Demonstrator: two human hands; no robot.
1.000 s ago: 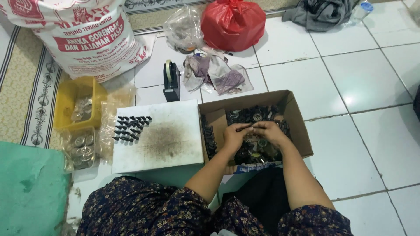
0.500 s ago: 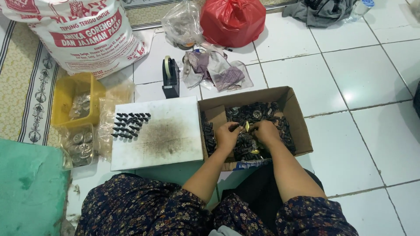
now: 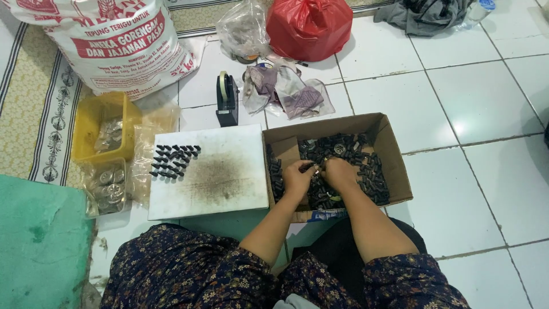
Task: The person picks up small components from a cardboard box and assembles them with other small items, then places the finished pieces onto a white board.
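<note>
A person seated on a white tiled floor [image 3: 486, 103] works with both hands inside an open cardboard box [image 3: 394, 154] heaped with small black parts [image 3: 366, 171]. The left hand [image 3: 297, 178] and right hand [image 3: 338, 173] meet near the middle of the box, fingers pinched together around one small dark piece [image 3: 313, 167] held between them; the exact grip is too small to make out.

Just left of the box lies a stained white board [image 3: 223, 183], with a cluster of finished black pieces [image 3: 173, 160] lined up at its far-left corner. Beyond the board's far edge stands a black tape dispenser [image 3: 227, 100]; off its left edge sit a yellow tub [image 3: 94, 123] and clear bags of metal discs [image 3: 106, 183].

The likely risk is a dropped piece vanishing into the loose heap, since the hands work directly above it, or a forearm nudging the box's low near wall and spilling parts across the tiles.

Compared with half a second earlier, the hands have drawn closer together over the heap, while the rows on the board are unchanged
</note>
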